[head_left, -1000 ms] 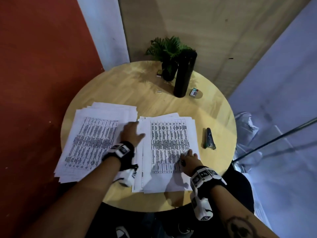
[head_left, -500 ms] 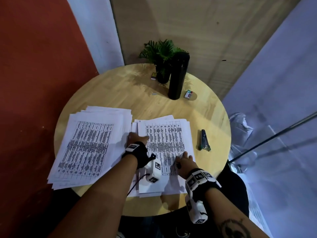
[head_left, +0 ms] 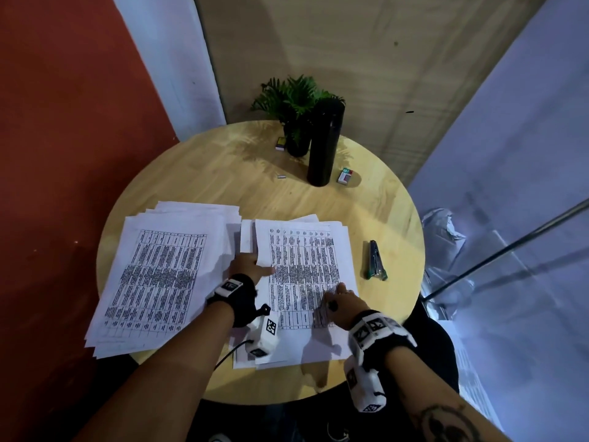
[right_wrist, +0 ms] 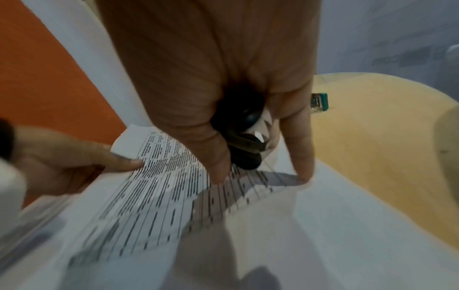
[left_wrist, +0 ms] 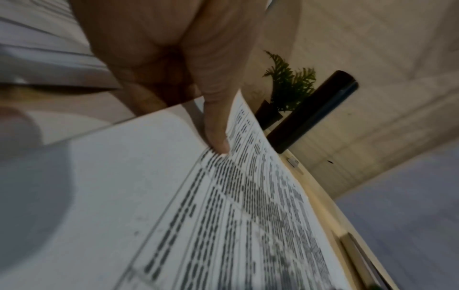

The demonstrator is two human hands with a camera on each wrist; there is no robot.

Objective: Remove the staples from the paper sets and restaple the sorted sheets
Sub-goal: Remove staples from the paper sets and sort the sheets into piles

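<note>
Two piles of printed table sheets lie on the round wooden table (head_left: 223, 173): a left pile (head_left: 159, 275) and a right pile (head_left: 306, 269). My left hand (head_left: 253, 266) is at the right pile's left edge, its thumb (left_wrist: 216, 127) on the top sheet (left_wrist: 248, 196) and its fingers under the raised edge, pinching it. My right hand (head_left: 339, 296) presses thumb and a fingertip on the same sheet's lower right part while its curled fingers hold a small black tool (right_wrist: 246, 141). A dark stapler (head_left: 375, 261) with a green end lies on the table to the right of the pile.
At the back of the table stand a tall black bottle (head_left: 323, 145) and a potted plant (head_left: 296, 100), with two small boxes (head_left: 345, 176) and a staple strip (head_left: 281, 177) nearby. Crumpled plastic (head_left: 443, 231) and a metal rod (head_left: 510, 247) are off the right edge.
My left hand left the left pile, moved right to the right pile's left edge and took hold of the top sheet. The right hand stayed on the sheet.
</note>
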